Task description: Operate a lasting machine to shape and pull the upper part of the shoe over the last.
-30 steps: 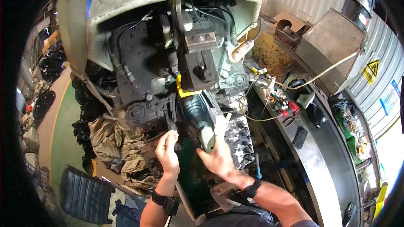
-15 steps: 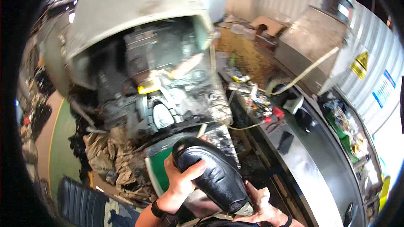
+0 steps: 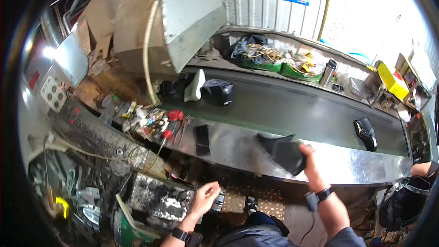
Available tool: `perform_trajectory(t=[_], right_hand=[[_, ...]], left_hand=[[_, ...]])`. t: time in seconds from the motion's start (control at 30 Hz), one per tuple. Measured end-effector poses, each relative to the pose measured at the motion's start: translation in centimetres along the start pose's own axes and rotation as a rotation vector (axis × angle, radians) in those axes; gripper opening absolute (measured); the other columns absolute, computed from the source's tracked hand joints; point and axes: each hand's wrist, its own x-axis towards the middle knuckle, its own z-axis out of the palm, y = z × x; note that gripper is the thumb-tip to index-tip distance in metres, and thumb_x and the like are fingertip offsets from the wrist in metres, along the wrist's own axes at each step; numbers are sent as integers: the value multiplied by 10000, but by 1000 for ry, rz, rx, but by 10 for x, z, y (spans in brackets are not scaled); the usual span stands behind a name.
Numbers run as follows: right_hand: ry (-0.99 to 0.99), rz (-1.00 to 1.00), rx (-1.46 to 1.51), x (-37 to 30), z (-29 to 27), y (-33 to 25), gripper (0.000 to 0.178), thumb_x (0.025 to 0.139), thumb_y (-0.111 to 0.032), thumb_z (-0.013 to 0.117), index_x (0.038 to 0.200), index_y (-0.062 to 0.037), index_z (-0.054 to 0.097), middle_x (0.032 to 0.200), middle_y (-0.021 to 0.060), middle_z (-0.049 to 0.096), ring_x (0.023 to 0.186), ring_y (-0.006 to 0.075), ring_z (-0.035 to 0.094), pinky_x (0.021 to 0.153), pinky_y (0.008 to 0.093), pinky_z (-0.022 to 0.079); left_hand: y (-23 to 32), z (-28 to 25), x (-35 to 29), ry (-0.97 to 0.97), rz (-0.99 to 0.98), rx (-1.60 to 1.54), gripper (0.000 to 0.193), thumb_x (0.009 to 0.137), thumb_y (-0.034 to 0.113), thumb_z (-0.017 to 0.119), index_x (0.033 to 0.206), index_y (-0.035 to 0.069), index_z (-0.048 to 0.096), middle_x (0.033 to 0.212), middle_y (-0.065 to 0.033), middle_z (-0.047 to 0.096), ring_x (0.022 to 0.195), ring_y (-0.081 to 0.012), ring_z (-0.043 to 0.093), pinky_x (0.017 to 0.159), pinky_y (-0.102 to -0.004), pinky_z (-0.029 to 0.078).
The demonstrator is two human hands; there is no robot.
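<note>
My right hand (image 3: 314,171) grips a black shoe (image 3: 281,153), which is blurred by motion. The shoe is over the shiny metal ledge (image 3: 238,139) along the near side of the dark conveyor belt (image 3: 274,110). My left hand (image 3: 204,200) is raised between the ledge and the sooty machine, fingers curled together and nothing seen in them. A black phone (image 3: 202,140) lies flat on the ledge, beyond my left hand. Another black shoe (image 3: 365,134) rests at the belt's right end.
Tools with red handles (image 3: 173,121) and small clutter lie at the ledge's left end. Black and white shoe pieces (image 3: 217,92) sit on the belt. Behind it stand green trays (image 3: 302,73) of scraps and a steel flask (image 3: 328,72). Another person's arm (image 3: 423,169) shows at far right.
My view has swung right from the machine to the belt. My left hand has let go of the black shoe; my right hand has carried it over the ledge.
</note>
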Motion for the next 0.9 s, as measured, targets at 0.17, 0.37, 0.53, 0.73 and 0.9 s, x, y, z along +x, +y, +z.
perform_trajectory(t=[0.17,0.37,0.53,0.73,0.9], right_hand=[[253,-39,-34,145,-185,-16,396,1020,-388,630,1205,-41,676,1085,81,712,960,177,665,824,317,565],[-14,-261,-498,151,-70,101,370,1030,-268,618,1290,-5,608,1207,161,674,1010,246,667,872,377,583],[-745,-1015,-1247,53,99,163,511,976,-378,640,1323,-4,608,1360,234,612,1357,404,514,1154,618,356],[-832,-777,-1319,31,40,138,608,979,-318,662,1482,-19,500,1530,194,504,1434,356,465,1199,558,315],[-247,157,-908,20,-7,116,462,1034,-206,649,1472,-85,565,1056,130,784,942,198,762,862,346,593]], left_hand=[[-38,-2,3,107,-113,139,312,983,140,725,1245,-26,695,1101,-82,757,1033,-143,703,927,-280,555],[-41,-20,31,213,-231,165,281,977,150,738,1203,-15,717,1041,-70,752,971,-119,696,881,-266,561],[-3,-5,133,112,-14,271,309,973,194,745,1200,-14,719,1061,-72,760,967,-128,701,864,-280,559],[60,23,313,34,123,302,490,911,267,783,1308,8,659,1137,-144,749,1050,-226,712,924,-355,557],[71,-1,455,98,196,275,518,871,173,761,1346,35,611,1151,-162,731,957,-269,737,851,-379,580]])
